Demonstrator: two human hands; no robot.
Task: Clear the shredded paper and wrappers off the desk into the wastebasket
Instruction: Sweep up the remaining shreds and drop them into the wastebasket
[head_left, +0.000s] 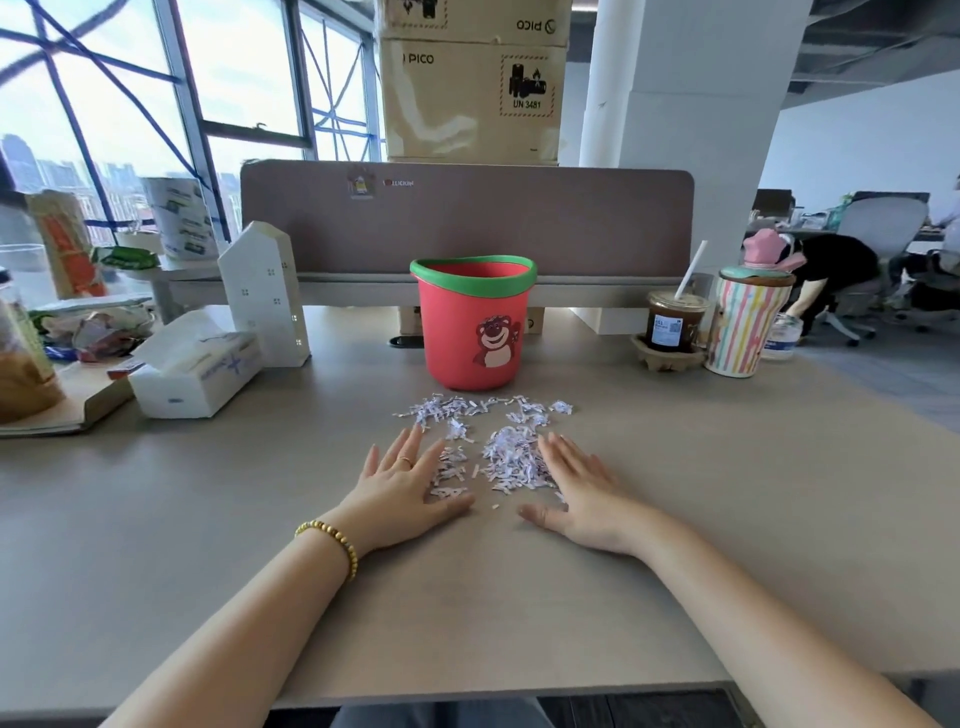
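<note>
My left hand (402, 480) and right hand (582, 491) lie flat and open, flanking the shreds (506, 457); next I'd heap, scoop, and tip them into the bin (475, 322).

Left hand (402, 480) and right hand (582, 493) lie flat, palms down, fingers (410, 441) spread.

grey desk (208, 519); on it shredded paper (498, 447), red wastebasket (475, 327), tissue box (195, 371), 2 cups (675, 322).

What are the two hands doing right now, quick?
Left hand: open, flat on the desk, holding nothing, beside the shredded paper.
Right hand: open, flat, holding nothing, on the paper's other side.
</note>
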